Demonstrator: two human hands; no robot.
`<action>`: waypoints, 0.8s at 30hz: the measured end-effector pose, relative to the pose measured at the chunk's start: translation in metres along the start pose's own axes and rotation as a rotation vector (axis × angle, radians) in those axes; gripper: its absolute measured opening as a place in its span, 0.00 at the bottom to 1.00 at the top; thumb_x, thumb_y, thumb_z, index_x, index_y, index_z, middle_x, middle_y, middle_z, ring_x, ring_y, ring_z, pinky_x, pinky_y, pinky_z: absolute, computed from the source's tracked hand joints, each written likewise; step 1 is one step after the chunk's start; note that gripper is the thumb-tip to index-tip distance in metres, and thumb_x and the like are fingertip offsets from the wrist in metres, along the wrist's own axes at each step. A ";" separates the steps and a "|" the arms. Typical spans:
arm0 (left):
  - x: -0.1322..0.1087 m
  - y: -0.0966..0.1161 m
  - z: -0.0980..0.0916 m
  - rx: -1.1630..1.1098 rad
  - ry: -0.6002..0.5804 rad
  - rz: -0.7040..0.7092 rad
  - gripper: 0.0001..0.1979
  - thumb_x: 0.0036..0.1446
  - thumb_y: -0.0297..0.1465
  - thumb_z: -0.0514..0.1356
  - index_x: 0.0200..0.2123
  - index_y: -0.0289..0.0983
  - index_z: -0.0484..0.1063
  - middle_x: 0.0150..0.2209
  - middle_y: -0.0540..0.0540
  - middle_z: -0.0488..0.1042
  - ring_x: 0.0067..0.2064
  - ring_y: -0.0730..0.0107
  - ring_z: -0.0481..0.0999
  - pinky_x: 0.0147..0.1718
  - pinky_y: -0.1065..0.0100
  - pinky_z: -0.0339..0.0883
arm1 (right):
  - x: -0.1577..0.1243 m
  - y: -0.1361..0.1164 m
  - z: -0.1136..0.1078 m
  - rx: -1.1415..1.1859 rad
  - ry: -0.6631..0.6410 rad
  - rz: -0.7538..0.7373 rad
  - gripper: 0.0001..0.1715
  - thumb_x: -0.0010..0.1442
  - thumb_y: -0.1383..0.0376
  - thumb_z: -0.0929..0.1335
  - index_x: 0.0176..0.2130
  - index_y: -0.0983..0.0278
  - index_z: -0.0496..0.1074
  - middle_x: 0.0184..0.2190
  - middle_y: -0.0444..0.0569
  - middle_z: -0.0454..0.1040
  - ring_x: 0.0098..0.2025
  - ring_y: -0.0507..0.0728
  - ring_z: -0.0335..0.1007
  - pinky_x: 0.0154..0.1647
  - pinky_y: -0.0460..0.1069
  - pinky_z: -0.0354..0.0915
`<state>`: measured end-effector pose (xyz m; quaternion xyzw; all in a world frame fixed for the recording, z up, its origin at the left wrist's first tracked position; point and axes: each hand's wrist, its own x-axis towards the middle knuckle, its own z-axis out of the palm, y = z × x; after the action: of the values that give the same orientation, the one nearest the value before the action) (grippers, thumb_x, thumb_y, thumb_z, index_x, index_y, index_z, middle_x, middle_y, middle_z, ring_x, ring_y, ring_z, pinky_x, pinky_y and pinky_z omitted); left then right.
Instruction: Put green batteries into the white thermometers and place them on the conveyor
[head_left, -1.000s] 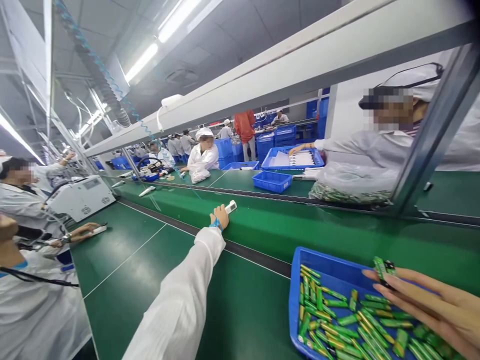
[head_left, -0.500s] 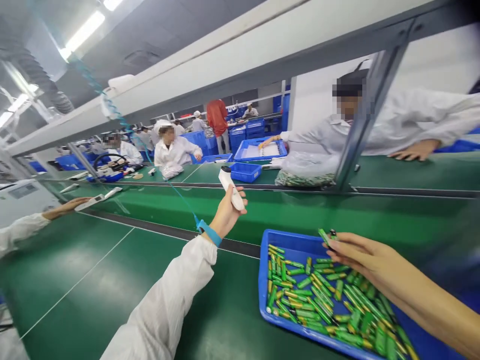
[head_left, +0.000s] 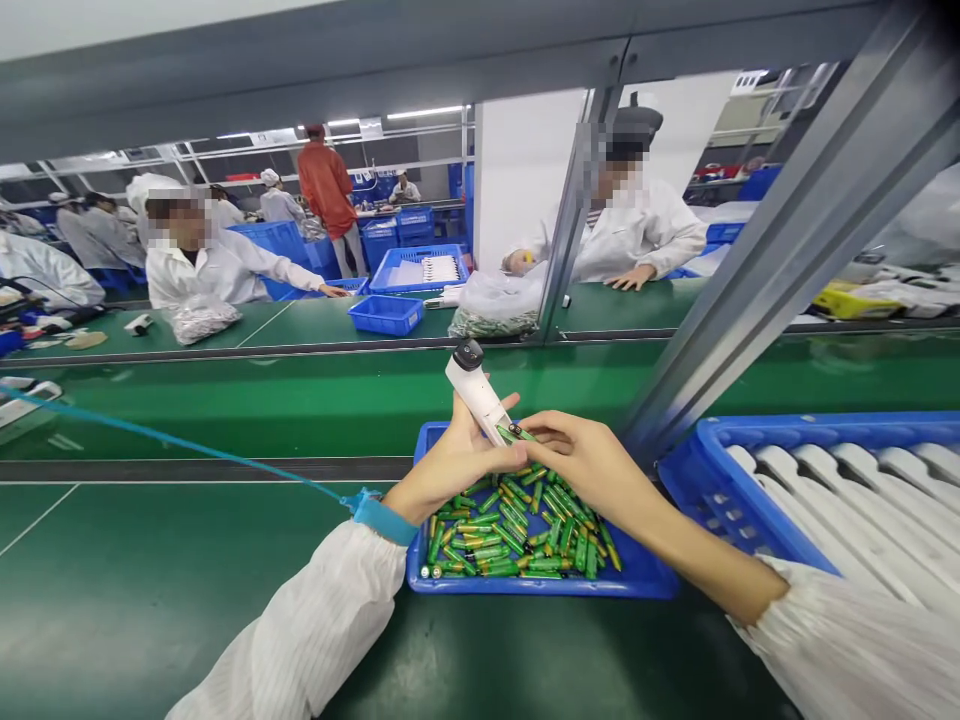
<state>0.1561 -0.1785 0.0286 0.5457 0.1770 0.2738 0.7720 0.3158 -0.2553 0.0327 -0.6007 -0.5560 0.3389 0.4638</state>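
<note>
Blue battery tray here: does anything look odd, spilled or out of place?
The green batteries lie jumbled at all angles in the blue tray, not in rows, which looks untidy; none appear spilled over its rim.

No lettering can be read on the green batteries (head_left: 510,540) or the white handheld device (head_left: 472,395).

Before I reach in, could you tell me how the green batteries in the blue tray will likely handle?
These green batteries look like smooth, rigid cylinders, so they probably roll easily. They lie loosely heaped, so lifting one may disturb others.
</note>
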 end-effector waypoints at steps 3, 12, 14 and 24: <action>0.000 -0.006 -0.002 0.146 -0.003 0.020 0.60 0.43 0.20 0.71 0.67 0.54 0.35 0.69 0.35 0.52 0.56 0.53 0.74 0.55 0.42 0.66 | 0.000 0.000 0.003 -0.035 0.022 0.004 0.12 0.53 0.58 0.71 0.37 0.60 0.76 0.35 0.46 0.81 0.36 0.60 0.79 0.39 0.52 0.75; 0.000 -0.012 0.002 0.189 0.065 0.052 0.44 0.42 0.25 0.73 0.55 0.42 0.46 0.59 0.32 0.68 0.52 0.55 0.77 0.51 0.50 0.72 | -0.005 -0.004 0.012 -0.064 -0.022 0.015 0.11 0.58 0.58 0.71 0.38 0.62 0.78 0.38 0.50 0.81 0.38 0.60 0.78 0.36 0.52 0.75; 0.000 -0.012 0.002 0.202 0.055 0.062 0.42 0.44 0.25 0.72 0.53 0.41 0.47 0.57 0.33 0.69 0.52 0.55 0.77 0.50 0.52 0.73 | -0.004 -0.004 0.009 -0.093 -0.029 0.005 0.10 0.58 0.59 0.70 0.38 0.61 0.79 0.40 0.49 0.81 0.39 0.61 0.78 0.38 0.53 0.75; 0.004 -0.018 -0.003 0.106 0.040 0.001 0.31 0.48 0.24 0.69 0.47 0.41 0.51 0.39 0.49 0.71 0.43 0.61 0.79 0.44 0.57 0.75 | -0.009 -0.010 0.003 -0.166 0.033 -0.007 0.14 0.62 0.57 0.68 0.47 0.58 0.75 0.39 0.47 0.81 0.41 0.60 0.78 0.44 0.54 0.73</action>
<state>0.1617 -0.1787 0.0105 0.5804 0.2062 0.2754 0.7381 0.3082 -0.2639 0.0403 -0.6406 -0.5765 0.2802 0.4229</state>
